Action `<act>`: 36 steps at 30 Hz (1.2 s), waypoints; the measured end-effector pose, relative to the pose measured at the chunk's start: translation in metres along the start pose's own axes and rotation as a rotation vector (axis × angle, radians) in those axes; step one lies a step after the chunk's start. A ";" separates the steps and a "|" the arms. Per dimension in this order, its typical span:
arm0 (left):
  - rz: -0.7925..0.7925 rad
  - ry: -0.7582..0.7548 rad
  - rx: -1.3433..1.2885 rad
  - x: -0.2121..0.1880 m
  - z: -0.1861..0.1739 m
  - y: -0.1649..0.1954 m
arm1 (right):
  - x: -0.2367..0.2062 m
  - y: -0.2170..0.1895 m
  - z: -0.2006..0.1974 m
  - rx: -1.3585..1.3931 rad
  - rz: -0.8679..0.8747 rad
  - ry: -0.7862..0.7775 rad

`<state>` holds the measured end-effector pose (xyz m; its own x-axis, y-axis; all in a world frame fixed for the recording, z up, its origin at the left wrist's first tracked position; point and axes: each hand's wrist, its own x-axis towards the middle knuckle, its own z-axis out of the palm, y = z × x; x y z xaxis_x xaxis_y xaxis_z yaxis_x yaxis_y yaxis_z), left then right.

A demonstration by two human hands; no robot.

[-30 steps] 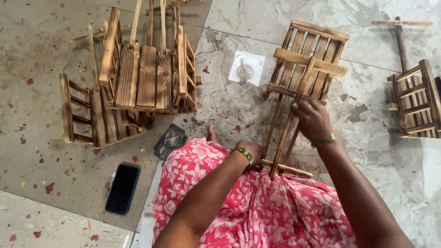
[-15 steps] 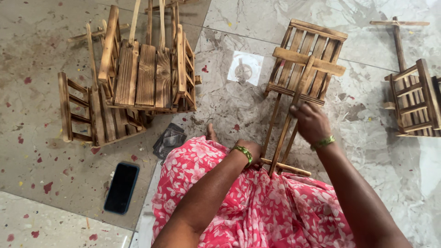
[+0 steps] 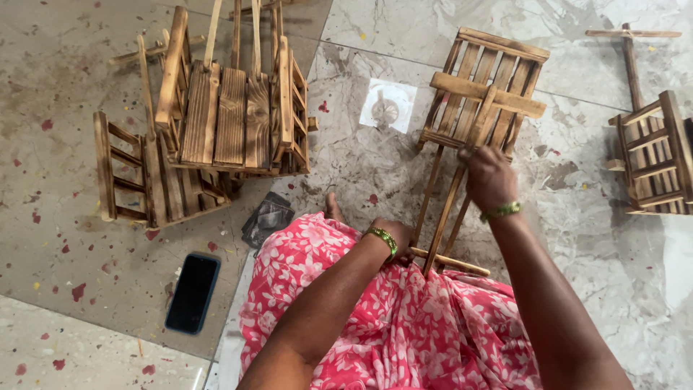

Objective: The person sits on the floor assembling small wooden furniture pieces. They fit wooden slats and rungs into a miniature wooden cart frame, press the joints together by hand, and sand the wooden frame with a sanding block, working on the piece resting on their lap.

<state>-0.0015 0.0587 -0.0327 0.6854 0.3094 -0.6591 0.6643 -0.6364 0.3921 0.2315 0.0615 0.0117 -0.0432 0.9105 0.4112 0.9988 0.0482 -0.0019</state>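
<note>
The right hand (image 3: 491, 177) covers where the wooden rack's (image 3: 482, 90) long legs meet. The left hand's (image 3: 397, 237) fingers are tucked out of sight. A second slatted rack (image 3: 653, 155) is cut off at the right edge. The small object on the white paper square (image 3: 388, 105) is too small to identify.

Pink white-flowered cloth garment (image 3: 404, 325) over lap; green beaded bangle on left wrist (image 3: 382, 239), another on right wrist (image 3: 501, 211); bare forearms.

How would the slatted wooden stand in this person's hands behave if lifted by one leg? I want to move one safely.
The wooden stand likely stays stiff, being slats and crossbars. It looks top-heavy, crate above thin legs, so it may swing or tip. The right hand and left hand both hold it, which suggests a two-handed grip suits it.
</note>
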 end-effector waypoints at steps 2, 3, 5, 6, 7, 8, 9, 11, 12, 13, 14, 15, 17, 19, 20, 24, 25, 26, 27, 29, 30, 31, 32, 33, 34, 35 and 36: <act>-0.001 0.012 0.060 -0.001 -0.002 0.001 | -0.020 -0.006 -0.008 0.010 -0.106 -0.010; -0.011 0.019 0.056 -0.001 -0.003 0.001 | -0.024 -0.005 -0.013 0.050 -0.139 -0.042; -0.036 0.032 0.041 -0.001 -0.005 0.003 | -0.021 0.001 -0.022 0.131 -0.212 -0.110; -0.022 0.023 0.047 -0.001 -0.006 0.003 | -0.015 0.005 -0.025 0.049 -0.125 -0.182; -0.007 0.009 0.052 -0.001 -0.007 0.003 | -0.003 0.012 -0.026 -0.030 -0.035 -0.257; 0.005 -0.005 0.057 -0.001 -0.007 0.003 | 0.009 0.016 -0.025 -0.109 0.053 -0.331; 0.004 0.002 0.029 -0.002 -0.006 0.002 | 0.020 0.018 -0.023 -0.082 0.056 -0.202; 0.005 0.021 -0.024 -0.004 -0.005 0.000 | 0.039 0.018 -0.016 -0.033 0.064 0.060; 0.000 0.020 -0.010 -0.004 -0.005 -0.001 | 0.043 0.015 -0.012 -0.036 0.029 0.091; -0.005 0.020 0.002 -0.004 -0.006 0.000 | 0.045 0.009 -0.009 -0.039 -0.008 0.122; -0.011 0.019 0.012 -0.004 -0.006 0.000 | 0.042 0.003 -0.007 -0.042 -0.046 0.151; -0.013 0.018 0.006 -0.004 -0.007 0.000 | 0.036 -0.002 -0.005 -0.002 -0.023 0.094; -0.014 0.014 -0.007 -0.005 -0.007 0.002 | 0.014 -0.011 -0.005 0.075 0.023 -0.025; -0.015 -0.002 0.030 -0.005 -0.008 0.005 | -0.006 -0.015 -0.009 0.151 -0.071 -0.051; -0.018 -0.009 0.051 -0.005 -0.009 0.005 | -0.011 -0.013 -0.011 0.190 -0.119 -0.060; 0.007 0.004 0.049 -0.003 -0.008 0.004 | 0.005 0.010 -0.019 0.126 -0.018 -0.288; 0.012 0.008 0.035 -0.002 -0.007 0.003 | 0.017 0.017 -0.019 0.010 0.112 -0.366; 0.014 0.012 0.022 -0.002 -0.006 0.002 | 0.025 0.021 -0.018 0.028 0.123 -0.222; 0.016 0.023 0.020 -0.002 -0.005 0.001 | 0.032 0.024 -0.018 0.046 0.133 -0.076; 0.025 0.052 0.020 -0.001 -0.004 0.001 | 0.041 0.020 -0.015 0.066 0.127 0.066; 0.015 0.038 0.016 -0.002 -0.005 0.000 | 0.040 0.015 -0.013 0.070 0.111 0.058; 0.006 0.024 0.010 -0.002 -0.005 0.000 | 0.035 0.009 -0.009 0.073 0.096 0.047; -0.002 0.007 0.001 -0.003 -0.005 0.001 | 0.027 0.004 -0.006 0.104 0.068 0.031; -0.011 -0.007 0.002 -0.004 -0.007 0.002 | 0.018 -0.002 -0.006 0.134 0.038 0.016; -0.020 -0.020 0.004 -0.005 -0.008 0.004 | 0.007 -0.006 -0.006 0.164 0.007 0.001; -0.026 -0.034 0.008 -0.005 -0.009 0.005 | -0.004 -0.009 -0.007 0.170 -0.022 -0.020; -0.023 -0.007 0.021 -0.006 -0.010 0.006 | -0.014 -0.010 -0.009 0.173 -0.052 -0.036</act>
<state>0.0012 0.0602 -0.0198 0.6675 0.3192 -0.6727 0.6735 -0.6441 0.3627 0.2221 0.0448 0.0144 -0.0988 0.9189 0.3820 0.9768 0.1629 -0.1392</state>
